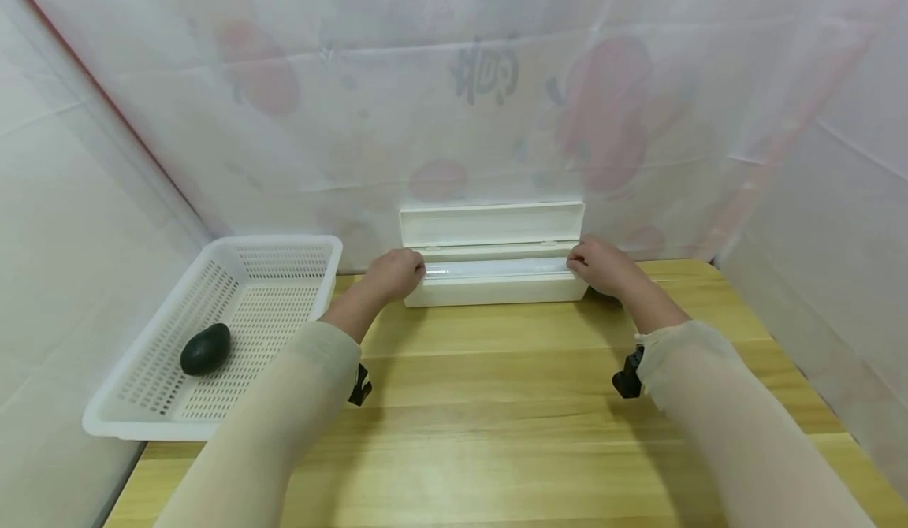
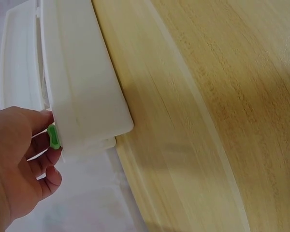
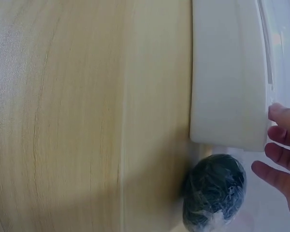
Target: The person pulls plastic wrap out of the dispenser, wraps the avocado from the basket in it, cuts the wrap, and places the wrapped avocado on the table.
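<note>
A white cling film box (image 1: 496,291) stands at the back of the table, its lid (image 1: 492,224) raised against the wall sheet. Clear cling film (image 1: 489,267) spans its opening. My left hand (image 1: 395,273) is at the left end, thumb and curled fingers pinching the film's edge at the rim. Beside those fingers shows a green tab (image 2: 54,137) on the box. At the opposite end, my right hand (image 1: 604,266) pinches the film the same way, thumb on the rim. Just under it lies a dark green avocado-like fruit (image 3: 215,188) wrapped in film.
On the left stands a white perforated basket (image 1: 284,241) holding a dark green avocado-like fruit (image 1: 206,349). The wooden table (image 1: 489,433) extends in front of the box. Pale printed plastic sheets (image 1: 440,118) enclose the back and sides.
</note>
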Action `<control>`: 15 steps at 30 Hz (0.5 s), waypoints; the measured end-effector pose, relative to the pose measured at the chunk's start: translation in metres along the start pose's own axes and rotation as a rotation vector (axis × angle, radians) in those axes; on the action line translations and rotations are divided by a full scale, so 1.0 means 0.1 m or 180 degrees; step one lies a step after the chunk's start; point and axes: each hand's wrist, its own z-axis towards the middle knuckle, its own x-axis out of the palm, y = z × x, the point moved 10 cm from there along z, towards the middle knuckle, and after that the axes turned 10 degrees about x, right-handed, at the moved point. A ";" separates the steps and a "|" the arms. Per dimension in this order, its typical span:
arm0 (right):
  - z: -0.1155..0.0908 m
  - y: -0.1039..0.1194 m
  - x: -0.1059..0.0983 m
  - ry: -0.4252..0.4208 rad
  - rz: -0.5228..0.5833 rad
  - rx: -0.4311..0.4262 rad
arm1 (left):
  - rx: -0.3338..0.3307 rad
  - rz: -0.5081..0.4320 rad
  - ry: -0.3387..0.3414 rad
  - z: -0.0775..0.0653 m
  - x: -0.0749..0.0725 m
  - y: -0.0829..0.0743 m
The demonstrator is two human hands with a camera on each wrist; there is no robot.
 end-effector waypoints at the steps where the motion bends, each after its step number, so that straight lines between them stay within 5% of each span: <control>1: 0.00 0.00 0.00 -0.0018 -0.0010 0.0005 | -0.0004 -0.0001 -0.0002 0.00 0.00 0.00; 15: 0.00 -0.06 -0.03 -0.0088 0.0067 0.0241 | 0.0079 -0.0137 0.0008 0.02 0.05 -0.07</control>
